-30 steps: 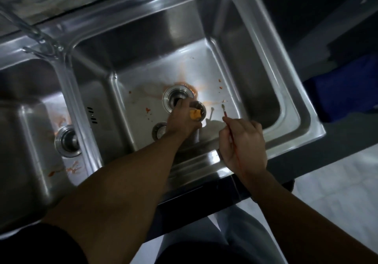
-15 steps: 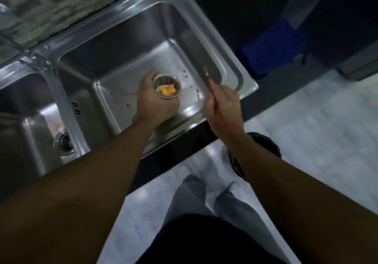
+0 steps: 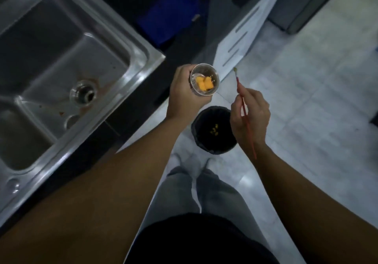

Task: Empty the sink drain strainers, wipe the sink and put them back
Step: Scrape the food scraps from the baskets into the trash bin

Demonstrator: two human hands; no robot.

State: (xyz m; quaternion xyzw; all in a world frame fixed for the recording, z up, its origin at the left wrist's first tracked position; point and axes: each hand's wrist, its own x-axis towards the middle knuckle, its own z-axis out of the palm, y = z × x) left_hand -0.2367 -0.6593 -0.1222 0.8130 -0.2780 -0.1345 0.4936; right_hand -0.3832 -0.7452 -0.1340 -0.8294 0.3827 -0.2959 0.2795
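My left hand [image 3: 185,94] grips a round metal drain strainer [image 3: 204,82] upright, with orange food chunks inside it. It is held off the sink, above the floor, just beyond a black waste bin [image 3: 213,131]. My right hand [image 3: 250,116] holds a thin red brush [image 3: 244,108], its tip pointing up beside the strainer. The steel sink [image 3: 131,73] lies to the left, its open drain hole [image 3: 82,94] ringed by orange stains. A second small strainer or plug [image 3: 71,120] lies on the basin floor.
The bin stands on the pale tiled floor between my hands, with yellow scraps at its bottom. My legs are right below it. A blue box [image 3: 169,12] sits in the dark under the counter. A white panel [image 3: 239,36] leans at the back.
My left hand has lifted the strainer out of the sink and carried it right, over the floor by the bin. My right hand and brush moved along, and my view swung right.
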